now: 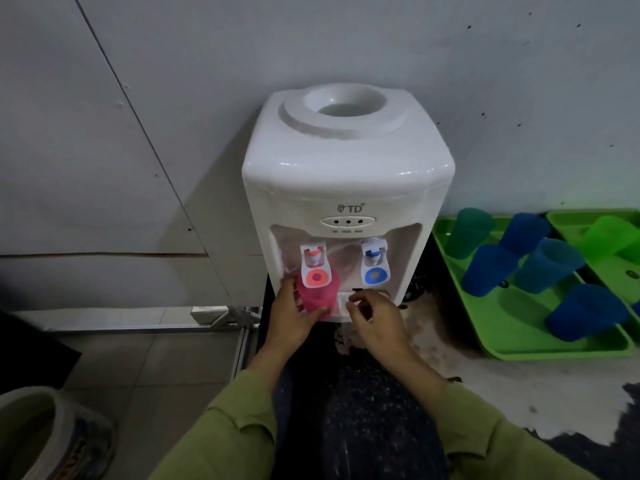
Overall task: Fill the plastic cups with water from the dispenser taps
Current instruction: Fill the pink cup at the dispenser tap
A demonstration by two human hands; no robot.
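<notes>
A white tabletop water dispenser [346, 174] stands against the wall, with no bottle on top. Its red tap [314, 268] is on the left, its blue tap [374, 263] on the right. My left hand [294, 315] grips a pink plastic cup [317, 299] held directly under the red tap. My right hand [375, 317] hovers in front of the drip tray [341, 303] below the blue tap, fingers curled and holding nothing. No water stream is visible.
A green tray [519, 337] to the right holds several upturned blue and green cups [547, 265]. A second green tray [568, 223] sits at the far right. A round container [31, 434] sits on the tiled floor at the lower left.
</notes>
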